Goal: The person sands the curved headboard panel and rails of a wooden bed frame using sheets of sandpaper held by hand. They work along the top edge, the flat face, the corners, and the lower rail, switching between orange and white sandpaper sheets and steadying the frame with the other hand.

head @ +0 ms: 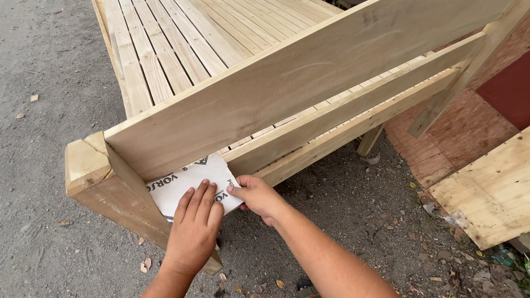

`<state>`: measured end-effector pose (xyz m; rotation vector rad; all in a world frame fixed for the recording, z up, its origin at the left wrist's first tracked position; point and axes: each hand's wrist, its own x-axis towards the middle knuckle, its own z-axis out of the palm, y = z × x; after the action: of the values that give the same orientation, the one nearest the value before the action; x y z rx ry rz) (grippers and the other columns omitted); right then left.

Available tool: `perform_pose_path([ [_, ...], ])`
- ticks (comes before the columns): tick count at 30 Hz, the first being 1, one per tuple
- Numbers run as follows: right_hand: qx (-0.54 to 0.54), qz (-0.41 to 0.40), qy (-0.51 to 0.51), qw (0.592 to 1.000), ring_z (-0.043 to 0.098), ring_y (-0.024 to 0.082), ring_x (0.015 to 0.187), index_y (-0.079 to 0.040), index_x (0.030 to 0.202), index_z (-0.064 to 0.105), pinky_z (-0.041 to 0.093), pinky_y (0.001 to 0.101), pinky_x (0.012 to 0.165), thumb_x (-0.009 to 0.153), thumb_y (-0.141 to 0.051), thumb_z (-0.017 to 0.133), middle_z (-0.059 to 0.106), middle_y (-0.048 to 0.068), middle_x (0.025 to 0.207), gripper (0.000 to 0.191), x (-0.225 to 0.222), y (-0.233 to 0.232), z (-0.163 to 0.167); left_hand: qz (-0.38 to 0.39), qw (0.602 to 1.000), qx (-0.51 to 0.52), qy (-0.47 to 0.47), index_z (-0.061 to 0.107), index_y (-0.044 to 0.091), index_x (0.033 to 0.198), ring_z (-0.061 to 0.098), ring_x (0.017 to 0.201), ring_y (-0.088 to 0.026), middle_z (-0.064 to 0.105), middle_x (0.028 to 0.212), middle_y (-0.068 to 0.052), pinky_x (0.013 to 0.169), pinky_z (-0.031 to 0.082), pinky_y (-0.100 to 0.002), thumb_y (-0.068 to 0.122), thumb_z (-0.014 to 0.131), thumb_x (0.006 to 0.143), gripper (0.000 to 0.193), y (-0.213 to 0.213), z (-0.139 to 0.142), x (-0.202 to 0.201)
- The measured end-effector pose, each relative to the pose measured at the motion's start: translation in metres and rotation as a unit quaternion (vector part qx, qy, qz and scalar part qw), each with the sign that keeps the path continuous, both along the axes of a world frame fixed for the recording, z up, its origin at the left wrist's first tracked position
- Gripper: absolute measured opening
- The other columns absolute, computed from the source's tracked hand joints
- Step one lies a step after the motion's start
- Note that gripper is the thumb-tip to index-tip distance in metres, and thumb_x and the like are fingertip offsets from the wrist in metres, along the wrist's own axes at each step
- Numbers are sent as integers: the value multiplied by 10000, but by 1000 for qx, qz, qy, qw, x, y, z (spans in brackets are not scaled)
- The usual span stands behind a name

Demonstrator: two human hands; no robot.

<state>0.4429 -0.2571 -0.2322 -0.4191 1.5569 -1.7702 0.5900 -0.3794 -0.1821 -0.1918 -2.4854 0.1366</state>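
While a white sheet of sandpaper is pressed against the lower side rail of a pale wooden bed frame, the left hand is laid flat on it with fingers together and extended. The sheet's right edge is pinched by the right hand, thumb and fingers closed on it. The sheet is tucked just under the broad top board, beside the corner post. Grey gravel ground is seen below, and a plywood panel lies well apart at right.
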Motion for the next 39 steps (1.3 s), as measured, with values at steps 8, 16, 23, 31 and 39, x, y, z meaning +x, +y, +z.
perform_pose_path([
  [8, 123, -56, 150, 979, 663, 169, 644, -2, 892, 691, 548, 315, 600, 996, -298, 618, 701, 89, 749, 323, -16, -41, -6, 259, 953, 44, -148, 376, 91, 1521, 358, 1396, -412, 438, 1488, -195, 1138, 215, -644, 387, 737, 786, 871, -8, -8, -47],
  [16, 166, -94, 264, 945, 582, 188, 619, -1, 832, 645, 488, 370, 617, 1016, -344, 611, 639, 108, 676, 390, -74, 12, -21, 246, 961, -48, -116, 417, 199, 1518, 474, 1205, -412, 529, 1302, -174, 1061, 289, -616, 534, 736, 752, 895, 32, -23, -117],
  [23, 119, -162, 191, 961, 604, 122, 659, -33, 887, 649, 487, 302, 638, 1026, -370, 577, 655, 34, 688, 372, -200, 131, -39, 230, 962, -46, -139, 308, 178, 1556, 465, 1179, -412, 507, 1299, -183, 1033, 274, -660, 497, 672, 821, 880, 123, -52, -254],
  [31, 140, -313, 523, 781, 557, 266, 1070, -61, 1044, 629, 420, 402, 983, 997, -276, 659, 629, 94, 1074, 222, -270, 217, -21, 205, 976, -34, -63, 245, 275, 1614, 479, 1165, -334, 505, 1299, -144, 1056, 317, -597, 313, 638, 882, 832, 194, -62, -345],
  [39, 49, -190, 635, 747, 517, 365, 1284, -7, 1215, 569, 227, 588, 1154, 1091, -302, 523, 588, 150, 1296, 323, -253, 159, -2, 165, 983, -24, -72, 240, 274, 1594, 429, 1331, -302, 449, 1452, -130, 1056, 322, -673, 430, 622, 924, 787, 157, -62, -303],
])
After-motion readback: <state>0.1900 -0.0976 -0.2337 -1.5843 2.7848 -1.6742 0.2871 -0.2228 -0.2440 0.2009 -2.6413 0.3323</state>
